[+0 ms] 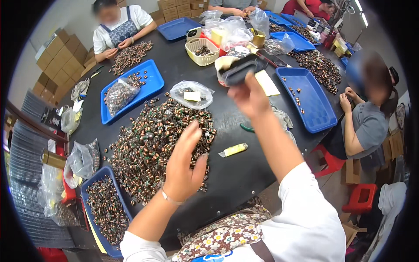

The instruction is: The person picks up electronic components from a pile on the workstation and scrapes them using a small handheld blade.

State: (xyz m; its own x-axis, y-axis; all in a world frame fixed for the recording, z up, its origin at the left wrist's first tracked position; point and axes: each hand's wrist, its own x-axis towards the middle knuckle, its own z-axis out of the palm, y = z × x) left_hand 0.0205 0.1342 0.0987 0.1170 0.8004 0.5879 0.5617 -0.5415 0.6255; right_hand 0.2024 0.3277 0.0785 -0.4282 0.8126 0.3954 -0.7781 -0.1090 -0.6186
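Observation:
My left hand (184, 168) is open, fingers stretched out and thumb apart. It hovers at the right side of a big pile of small copper-wound coil parts (148, 139) and holds nothing. My right hand (251, 97) reaches farther across the black table, closed on a dark flat phone-like object (241, 70), blurred by motion. Behind that object stands a white round container (221, 70), partly covered. A clear plastic bag (201, 90) with a pale yellow label (192, 96) lies at the pile's far edge. Between my arms rests a yellow utility knife (233, 150).
A blue tray of coil parts (125, 217) sits at the near left. Another blue tray (158, 75) holds a filled bag; a third blue tray (321, 114) at right has a few parts. Co-workers sit round the table. A cream basket (205, 60) stands toward the back.

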